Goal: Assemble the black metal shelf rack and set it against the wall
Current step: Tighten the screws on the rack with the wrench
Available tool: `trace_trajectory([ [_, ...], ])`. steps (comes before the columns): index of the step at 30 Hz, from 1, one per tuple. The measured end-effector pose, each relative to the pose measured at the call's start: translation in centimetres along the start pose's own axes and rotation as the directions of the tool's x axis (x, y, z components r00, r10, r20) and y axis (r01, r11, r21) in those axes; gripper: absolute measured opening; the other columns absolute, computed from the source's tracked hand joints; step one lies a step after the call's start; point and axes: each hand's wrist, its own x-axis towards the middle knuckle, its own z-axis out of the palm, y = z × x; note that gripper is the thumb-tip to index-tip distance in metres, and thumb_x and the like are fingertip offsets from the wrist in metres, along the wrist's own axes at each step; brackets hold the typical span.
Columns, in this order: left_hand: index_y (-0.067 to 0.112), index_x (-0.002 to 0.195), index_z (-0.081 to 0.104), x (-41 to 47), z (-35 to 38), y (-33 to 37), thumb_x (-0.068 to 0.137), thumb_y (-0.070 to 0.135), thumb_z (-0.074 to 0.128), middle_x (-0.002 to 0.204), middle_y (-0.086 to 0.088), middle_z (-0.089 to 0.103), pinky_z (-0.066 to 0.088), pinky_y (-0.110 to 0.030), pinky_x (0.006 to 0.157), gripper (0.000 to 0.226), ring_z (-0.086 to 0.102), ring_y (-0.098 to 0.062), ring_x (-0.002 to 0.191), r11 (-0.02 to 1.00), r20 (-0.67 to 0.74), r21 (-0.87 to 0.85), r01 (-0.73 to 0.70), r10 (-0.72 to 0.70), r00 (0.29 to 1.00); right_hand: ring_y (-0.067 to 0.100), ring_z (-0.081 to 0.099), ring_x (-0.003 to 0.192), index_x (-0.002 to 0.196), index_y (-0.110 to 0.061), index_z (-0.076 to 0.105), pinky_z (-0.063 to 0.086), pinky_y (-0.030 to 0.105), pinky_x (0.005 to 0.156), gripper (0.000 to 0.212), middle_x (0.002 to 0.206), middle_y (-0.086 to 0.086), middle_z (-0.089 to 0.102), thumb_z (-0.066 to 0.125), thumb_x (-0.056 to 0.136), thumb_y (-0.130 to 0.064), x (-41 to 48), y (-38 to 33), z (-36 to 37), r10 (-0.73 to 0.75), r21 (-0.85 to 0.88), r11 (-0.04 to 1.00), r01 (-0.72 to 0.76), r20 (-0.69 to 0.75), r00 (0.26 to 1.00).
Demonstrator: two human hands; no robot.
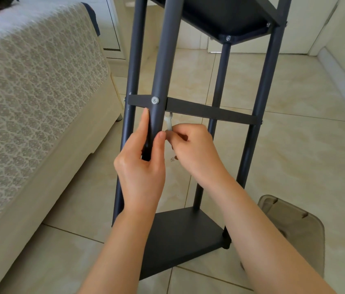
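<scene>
Floor point(294, 145): beige tiles; the black rack point(262, 85) stands upright on them, beside a lace-covered sofa point(29, 92).
Box point(294, 225): grey, see-through plastic, near the rack's right foot.
Bottom shelf point(178, 240): flat between the posts.
Left hand point(140, 166): fingers and thumb wrapped round the front post point(163, 60), below the crossbar point(209, 111).
Right hand point(194, 153): pinches a small white wrench point(169, 123) just under the crossbar.
Screw point(155, 100): silver, where post meets crossbar.
Upper shelf point(220, 15): bolted on above.
Door point(112, 28): white, behind.

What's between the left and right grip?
The rack's front pole: left grip holds it, right grip pinches a white wrench just past it. Head view.
</scene>
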Motion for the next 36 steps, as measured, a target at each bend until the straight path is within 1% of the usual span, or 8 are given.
trace_trajectory([
  [3, 0.03, 0.144, 0.045, -0.1, 0.0, 0.1, 0.098, 0.031, 0.058, 0.08, 0.001, 0.066, 0.048, -0.014, 0.068, 0.048, 0.063, -0.018, 0.068, 1.0, 0.001, -0.003, -0.015, 0.015, 1.0, 0.012, 0.045, 0.051, 0.065, -0.007, 0.064, 0.045, 0.031, 0.053, 0.033, 0.052, 0.001, 0.049, 0.058, 0.096, -0.016, 0.0, -0.7, -0.3, -0.023, 0.019, 1.0, 0.023, 0.002, 1.0],
  [7, 0.033, 0.142, 0.043, 0.0, -0.1, 0.0, 0.099, 0.031, 0.058, 0.08, 0.002, 0.066, 0.047, -0.014, 0.067, 0.046, 0.063, -0.017, 0.067, 0.999, -0.004, 0.005, -0.031, 0.031, 1.0, 0.012, 0.037, 0.046, 0.055, -0.017, 0.06, 0.035, 0.026, 0.049, 0.04, 0.043, -0.006, 0.04, 0.06, 0.094, -0.012, -0.2, -0.8, -0.5, -0.002, 0.081, 0.997, 0.006, -0.05, 0.999],
  [12, 0.031, 0.144, 0.046, -0.2, -0.1, 0.0, 0.098, 0.032, 0.058, 0.079, 0.004, 0.065, 0.046, -0.012, 0.066, 0.047, 0.062, -0.016, 0.065, 1.0, -0.007, -0.005, -0.013, 0.013, 1.0, 0.012, 0.036, 0.045, 0.058, 0.0, 0.061, 0.036, 0.027, 0.051, 0.037, 0.045, 0.003, 0.041, 0.062, 0.093, -0.013, -0.2, -0.7, -0.7, -0.048, 0.07, 0.996, 0.053, -0.08, 0.996],
  [14, 0.034, 0.143, 0.045, -0.3, -0.1, 0.0, 0.099, 0.033, 0.058, 0.079, 0.003, 0.066, 0.048, -0.014, 0.065, 0.046, 0.061, -0.018, 0.064, 1.0, -0.006, -0.005, -0.021, 0.021, 1.0, 0.013, 0.043, 0.046, 0.062, 0.0, 0.065, 0.042, 0.03, 0.053, 0.035, 0.049, 0.008, 0.051, 0.063, 0.093, -0.015, -0.2, -0.7, -0.6, -0.059, 0.061, 0.996, 0.065, -0.086, 0.995],
  [17, 0.033, 0.142, 0.045, -0.3, -0.1, 0.0, 0.099, 0.032, 0.058, 0.082, 0.002, 0.069, 0.05, -0.014, 0.067, 0.045, 0.064, -0.018, 0.066, 1.0, -0.014, -0.016, -0.021, 0.021, 1.0, 0.011, 0.061, 0.055, 0.073, -0.008, 0.075, 0.058, 0.035, 0.067, 0.028, 0.056, -0.002, 0.064, 0.063, 0.095, -0.02, 0.0, -0.7, -0.4, -0.049, 0.071, 0.996, 0.054, -0.078, 0.996],
  [25, 0.041, 0.139, 0.042, -0.4, 0.0, 0.2, 0.098, 0.03, 0.057, 0.08, 0.002, 0.066, 0.05, -0.014, 0.068, 0.044, 0.063, -0.017, 0.067, 1.0, -0.009, 0.008, -0.019, 0.019, 1.0, 0.02, 0.071, 0.067, 0.085, -0.006, 0.077, 0.061, 0.043, 0.071, 0.023, 0.074, 0.005, 0.073, 0.062, 0.096, -0.019, 0.3, 0.2, 0.6, -0.053, 0.179, 0.981, 0.071, -0.104, 0.993],
  [32, 0.038, 0.14, 0.042, -0.2, -0.2, 0.5, 0.099, 0.028, 0.056, 0.083, 0.001, 0.059, 0.055, -0.036, 0.065, 0.045, 0.059, -0.021, 0.065, 0.999, -0.017, 0.04, -0.029, 0.03, 0.999, 0.029, 0.065, 0.066, 0.083, -0.002, 0.075, 0.055, 0.047, 0.064, 0.025, 0.068, 0.01, 0.069, 0.062, 0.097, -0.019, 0.7, 1.4, 2.5, -0.148, 0.2, 0.96, 0.193, -0.22, 0.964],
  [36, 0.042, 0.138, 0.043, -0.1, -0.2, 0.5, 0.099, 0.026, 0.057, 0.083, 0.004, 0.056, 0.054, -0.031, 0.067, 0.044, 0.06, -0.02, 0.067, 0.998, -0.018, 0.046, -0.047, 0.048, 0.999, 0.025, 0.055, 0.057, 0.078, -0.002, 0.073, 0.049, 0.041, 0.057, 0.024, 0.06, 0.008, 0.063, 0.063, 0.096, -0.013, 0.9, 1.8, 3.8, -0.19, 0.229, 0.934, 0.276, -0.334, 0.923],
])
